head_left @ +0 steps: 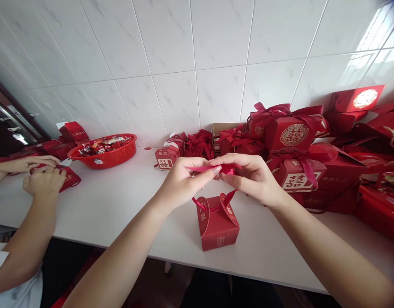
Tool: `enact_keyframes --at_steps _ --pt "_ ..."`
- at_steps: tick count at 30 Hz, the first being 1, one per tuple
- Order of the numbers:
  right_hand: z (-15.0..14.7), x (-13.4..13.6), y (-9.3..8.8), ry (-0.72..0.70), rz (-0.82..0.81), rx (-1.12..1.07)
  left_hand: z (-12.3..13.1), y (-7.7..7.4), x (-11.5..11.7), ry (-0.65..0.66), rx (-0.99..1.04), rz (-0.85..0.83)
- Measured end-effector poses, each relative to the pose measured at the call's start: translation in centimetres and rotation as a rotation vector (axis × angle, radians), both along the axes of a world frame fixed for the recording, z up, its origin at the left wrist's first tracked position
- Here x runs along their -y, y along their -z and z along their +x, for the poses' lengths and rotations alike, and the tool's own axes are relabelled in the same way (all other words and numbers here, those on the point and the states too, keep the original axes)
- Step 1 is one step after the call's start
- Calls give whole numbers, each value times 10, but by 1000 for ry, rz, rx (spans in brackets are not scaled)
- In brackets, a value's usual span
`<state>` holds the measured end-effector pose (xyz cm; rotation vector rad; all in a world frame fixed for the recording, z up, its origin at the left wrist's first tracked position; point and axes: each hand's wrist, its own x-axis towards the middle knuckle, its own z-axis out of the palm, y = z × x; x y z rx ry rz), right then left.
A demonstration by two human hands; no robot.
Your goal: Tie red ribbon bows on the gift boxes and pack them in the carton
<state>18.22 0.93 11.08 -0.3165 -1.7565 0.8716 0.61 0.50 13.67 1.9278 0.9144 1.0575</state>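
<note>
Both of my hands meet above a small red gift box [220,229], pinching a red ribbon [229,196] that threads through the box's curved top flaps. My left hand [192,179] grips the ribbon between thumb and fingers. Facing it, my right hand [253,177] closes on the same ribbon, with a bunched part showing between the fingertips. The box stands upright on the white table [152,218], its top flaps folded together. Part of the ribbon is hidden behind my fingers.
A red basin [103,160] of wrapped sweets stands left. Beside it, another person's hands [46,177] work on a red bag [70,177]. Loose ribbons [199,144] and a cardboard box [227,126] lie by the wall. Finished-looking gift boxes [293,134] pile up right.
</note>
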Motion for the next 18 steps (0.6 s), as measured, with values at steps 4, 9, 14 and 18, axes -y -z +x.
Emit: enact_keyframes --at_steps 4,9,14,18 --pt "4 -3 5 95 86 45 -6 6 -3 104 39 -144" --pt "16 -10 7 265 455 229 -13 9 -6 103 265 -272" --pt "20 -15 15 453 716 263 -13 11 -5 149 321 -315" --pt "15 -12 21 512 701 208 -8 16 1 30 201 -93"
